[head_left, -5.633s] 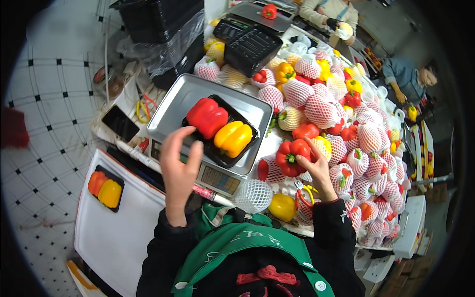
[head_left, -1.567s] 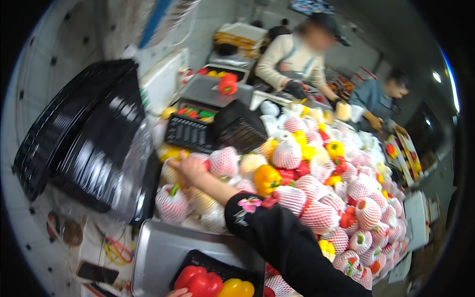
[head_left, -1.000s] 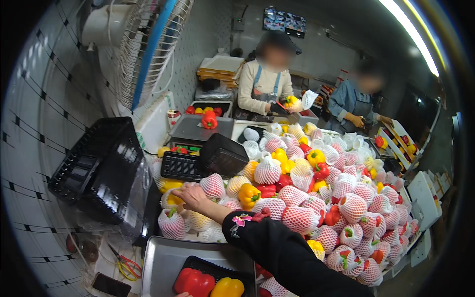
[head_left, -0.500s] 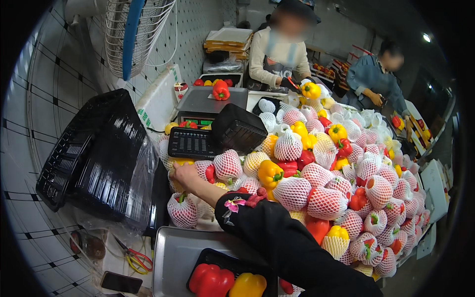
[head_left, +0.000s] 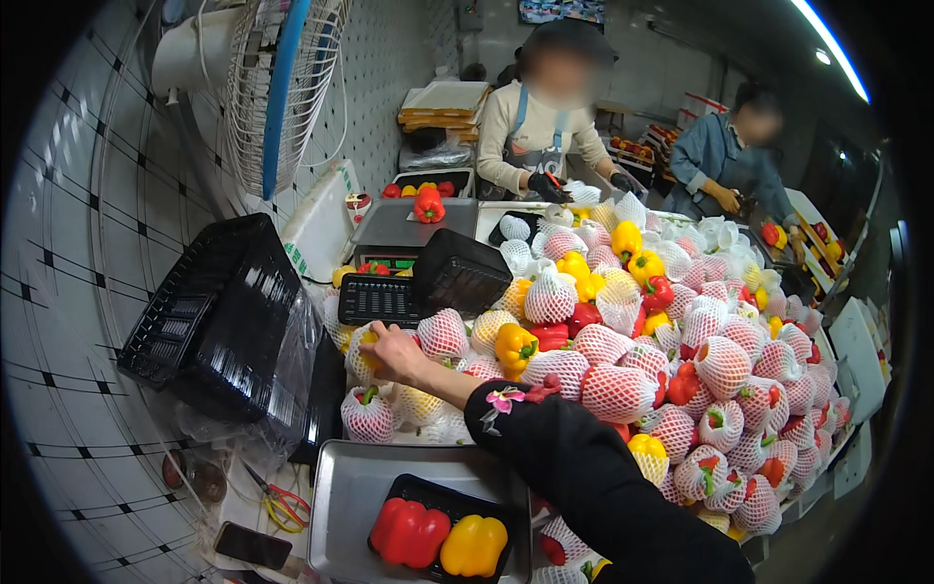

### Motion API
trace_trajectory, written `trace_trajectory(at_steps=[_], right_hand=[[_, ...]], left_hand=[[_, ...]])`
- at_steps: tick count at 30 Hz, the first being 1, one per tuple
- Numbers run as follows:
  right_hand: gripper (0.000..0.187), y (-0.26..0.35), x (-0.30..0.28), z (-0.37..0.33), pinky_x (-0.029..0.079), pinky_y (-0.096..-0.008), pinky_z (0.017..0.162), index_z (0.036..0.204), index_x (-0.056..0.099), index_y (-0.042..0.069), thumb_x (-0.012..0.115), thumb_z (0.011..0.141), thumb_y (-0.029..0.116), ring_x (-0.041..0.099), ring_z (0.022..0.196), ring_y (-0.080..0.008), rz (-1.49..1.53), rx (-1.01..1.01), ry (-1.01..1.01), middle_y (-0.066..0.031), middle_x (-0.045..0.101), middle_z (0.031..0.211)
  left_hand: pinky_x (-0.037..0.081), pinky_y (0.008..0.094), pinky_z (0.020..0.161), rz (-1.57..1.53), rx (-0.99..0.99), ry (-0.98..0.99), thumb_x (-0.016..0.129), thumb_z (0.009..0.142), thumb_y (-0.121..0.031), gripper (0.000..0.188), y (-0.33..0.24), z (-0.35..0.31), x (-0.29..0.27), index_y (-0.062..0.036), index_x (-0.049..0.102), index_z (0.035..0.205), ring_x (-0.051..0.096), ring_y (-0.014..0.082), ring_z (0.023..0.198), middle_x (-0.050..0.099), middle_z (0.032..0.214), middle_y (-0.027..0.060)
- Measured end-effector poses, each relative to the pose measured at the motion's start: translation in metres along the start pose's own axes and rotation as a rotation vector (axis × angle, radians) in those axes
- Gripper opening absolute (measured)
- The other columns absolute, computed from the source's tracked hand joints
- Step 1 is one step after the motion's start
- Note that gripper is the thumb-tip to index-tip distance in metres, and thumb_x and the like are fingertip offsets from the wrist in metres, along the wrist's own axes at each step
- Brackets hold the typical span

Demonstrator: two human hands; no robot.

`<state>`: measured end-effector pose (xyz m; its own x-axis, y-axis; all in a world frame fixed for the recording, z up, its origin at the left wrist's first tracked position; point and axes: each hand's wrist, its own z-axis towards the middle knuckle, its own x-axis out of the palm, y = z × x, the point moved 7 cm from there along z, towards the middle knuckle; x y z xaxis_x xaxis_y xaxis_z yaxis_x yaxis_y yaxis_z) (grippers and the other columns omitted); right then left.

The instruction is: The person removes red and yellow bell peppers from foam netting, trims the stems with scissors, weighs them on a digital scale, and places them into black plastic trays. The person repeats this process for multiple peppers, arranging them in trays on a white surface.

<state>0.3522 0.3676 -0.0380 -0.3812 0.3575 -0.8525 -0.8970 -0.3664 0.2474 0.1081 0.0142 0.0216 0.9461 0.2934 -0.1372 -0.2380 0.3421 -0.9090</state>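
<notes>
My right hand reaches across from the lower right, its fingers curled round a yellow bell pepper in a white foam net at the pile's left edge. My left hand is out of the picture. Close to me, a black plastic tray rests on a grey metal scale pan. It holds a red bell pepper and a yellow bell pepper side by side. Just below my right hand sits a netted red pepper with a green stem.
A large heap of netted peppers fills the right. Stacked black trays stand left, below a fan. Scissors and a phone lie beside the pan. Two co-workers work at the far side.
The view has shifted, so the tray with its two peppers shows more fully. My right hand stays at the netted yellow pepper, its fingers now more curled. The nearer co-worker's hands have lowered.
</notes>
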Motion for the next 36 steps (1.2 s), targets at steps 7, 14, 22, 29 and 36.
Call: trace_trajectory(at_steps=[7,14,22,29,36], right_hand=[[0.054,0.045,-0.163,-0.077,0.048,-0.0407,0.089,0.111,0.064,0.013,0.081,0.060,0.018,0.054,0.105,-0.0361,0.267,-0.128,-0.089,-0.0182,0.047,0.121],[0.062,0.124,-0.272,-0.256,0.047,-0.0402,0.090,0.117,0.059,0.008,0.082,0.062,0.025,0.054,0.109,-0.0366,0.520,-0.175,-0.104,-0.0210,0.046,0.126],[0.061,0.138,-0.251,-0.399,0.032,-0.0404,0.106,0.121,0.053,0.000,0.077,0.069,0.021,0.039,0.127,-0.0349,0.766,0.264,-0.154,-0.0212,0.039,0.134],[0.017,0.157,-0.275,-0.405,0.038,-0.0334,0.100,0.105,0.060,0.001,0.058,0.091,0.010,0.048,0.119,-0.0230,1.078,0.334,-0.245,-0.0118,0.051,0.125],[0.027,0.194,-0.286,-0.394,0.043,-0.0398,0.093,0.105,0.063,0.005,0.068,0.080,0.015,0.055,0.107,-0.0298,0.397,0.045,-0.300,-0.0124,0.059,0.107]], left_hand=[[0.041,0.0331,0.098,-0.255,-0.254,0.069,0.051,0.090,0.002,0.032,-0.010,-0.012,-0.002,0.0039,0.050,0.122,0.054,0.0239,0.112,0.057,0.120,0.0159],[0.049,0.0394,0.094,-0.997,-0.330,0.385,0.070,0.081,-0.009,0.088,-0.034,-0.030,0.094,-0.0139,0.015,0.149,0.044,0.0287,0.125,0.039,0.138,0.0123],[0.043,0.0411,0.101,-0.779,-0.366,0.620,0.073,0.078,-0.005,0.082,-0.035,-0.124,0.120,-0.0119,0.024,0.143,0.045,0.0252,0.124,0.040,0.137,0.0108],[0.044,0.0543,0.098,-1.062,-1.048,0.812,0.040,0.094,-0.053,0.059,-0.007,-0.168,0.130,-0.0140,0.037,0.139,0.048,0.0311,0.124,0.045,0.137,0.0107],[0.042,0.0430,0.101,-0.991,-0.789,0.556,0.036,0.097,-0.048,0.053,-0.012,-0.170,0.112,-0.0137,0.040,0.137,0.048,0.0242,0.123,0.048,0.134,0.0083]])
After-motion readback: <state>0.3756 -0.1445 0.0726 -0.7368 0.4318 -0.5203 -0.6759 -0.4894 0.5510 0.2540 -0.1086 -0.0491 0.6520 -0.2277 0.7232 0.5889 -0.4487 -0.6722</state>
